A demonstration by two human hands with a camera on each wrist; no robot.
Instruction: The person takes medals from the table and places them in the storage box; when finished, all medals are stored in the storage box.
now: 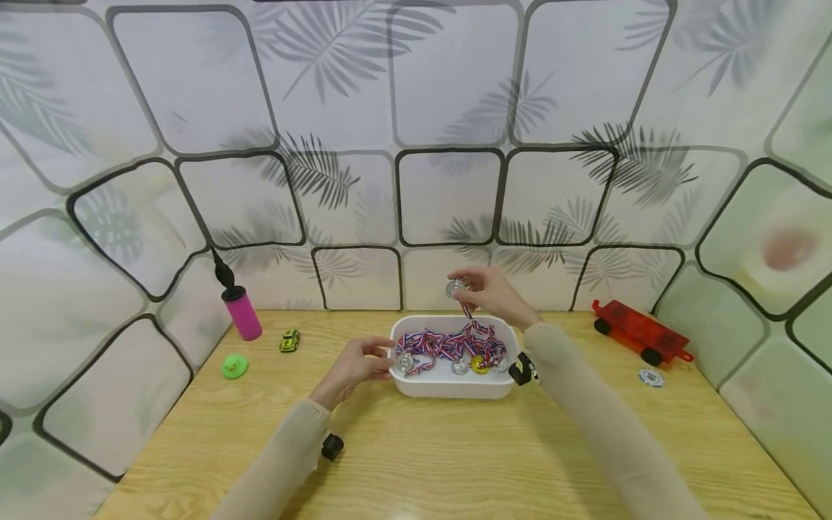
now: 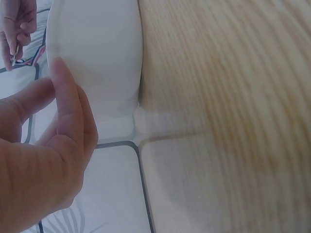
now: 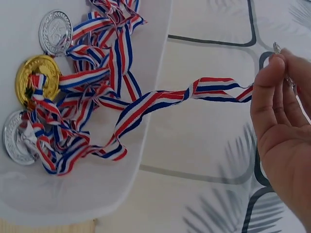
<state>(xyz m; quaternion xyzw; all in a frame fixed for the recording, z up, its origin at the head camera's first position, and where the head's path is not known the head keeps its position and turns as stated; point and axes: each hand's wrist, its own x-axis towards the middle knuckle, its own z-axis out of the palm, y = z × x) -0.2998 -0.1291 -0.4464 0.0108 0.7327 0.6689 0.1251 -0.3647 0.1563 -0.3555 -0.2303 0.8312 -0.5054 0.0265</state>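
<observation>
A silver medal [image 1: 456, 289] is pinched in my right hand [image 1: 490, 292], raised above the back of a white tub [image 1: 453, 388]. Its red, white and blue ribbon [image 3: 155, 99] trails down from the fingers into the tangle of ribbons below. Inside the tub lie a gold medal [image 3: 38, 81] and several silver medals, among them one silver medal [image 1: 459, 367] near the front wall. My left hand [image 1: 356, 367] is at the tub's left end, thumb and curled fingers pinching the rim [image 2: 50, 36].
To the left on the wooden table [image 1: 416, 455] are a pink pump [image 1: 245, 315], a green toy car [image 1: 289, 340] and a green rubber duck [image 1: 235, 365]. At right stand a red toy trailer [image 1: 640, 332] and a poker chip [image 1: 651, 378]. A patterned curtain [image 1: 448, 195] closes off the back.
</observation>
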